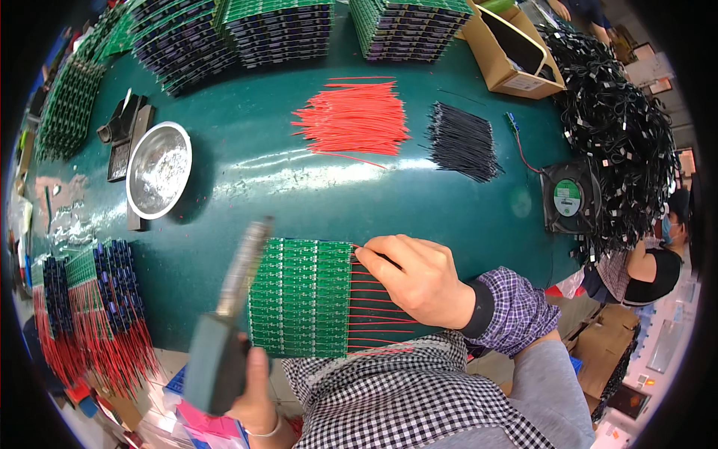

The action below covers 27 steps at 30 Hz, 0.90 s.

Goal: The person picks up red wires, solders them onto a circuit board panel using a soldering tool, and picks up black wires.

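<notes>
My left hand (256,396) is wrapped round the grip of a soldering gun (213,355), dark green with a long metal barrel. The gun is blurred and its barrel points up beside the left edge of a green circuit board panel (299,299). Rows of small boards make up this panel, which lies at the near table edge. Red wires (378,309) stick out from its right side. At the panel's upper right corner my right hand (419,280) pinches a thin wire, mostly hidden by the fingers.
Behind the panel lie a pile of red wires (351,118) and a bundle of black wires (464,142). A metal bowl (159,170) stands left, a fan (570,196) right. Stacked boards (277,34) line the back. Wired panels (93,299) sit at left, black cables (613,120) at right.
</notes>
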Each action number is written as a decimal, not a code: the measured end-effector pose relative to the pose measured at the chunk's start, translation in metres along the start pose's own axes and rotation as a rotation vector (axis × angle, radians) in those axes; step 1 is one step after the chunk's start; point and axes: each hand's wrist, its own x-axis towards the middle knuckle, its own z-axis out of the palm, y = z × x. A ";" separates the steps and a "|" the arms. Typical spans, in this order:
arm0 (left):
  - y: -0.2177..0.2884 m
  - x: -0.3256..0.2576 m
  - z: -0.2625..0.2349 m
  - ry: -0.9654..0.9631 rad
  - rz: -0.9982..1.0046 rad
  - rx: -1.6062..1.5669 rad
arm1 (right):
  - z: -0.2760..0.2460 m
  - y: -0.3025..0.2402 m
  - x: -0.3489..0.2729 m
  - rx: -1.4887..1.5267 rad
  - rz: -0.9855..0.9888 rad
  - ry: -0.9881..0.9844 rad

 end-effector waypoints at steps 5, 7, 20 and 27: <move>0.018 -0.027 -0.007 -0.209 -0.247 0.019 | 0.002 0.000 -0.002 -0.009 -0.017 0.048; 0.022 -0.034 -0.004 -0.193 -0.297 -0.005 | 0.003 -0.002 0.000 -0.013 -0.065 0.123; 0.012 -0.042 -0.022 -0.437 -0.247 0.165 | 0.007 -0.003 -0.009 -0.021 -0.098 0.087; 0.012 -0.039 -0.020 -0.470 -0.173 0.181 | 0.007 -0.005 -0.008 -0.040 -0.087 0.082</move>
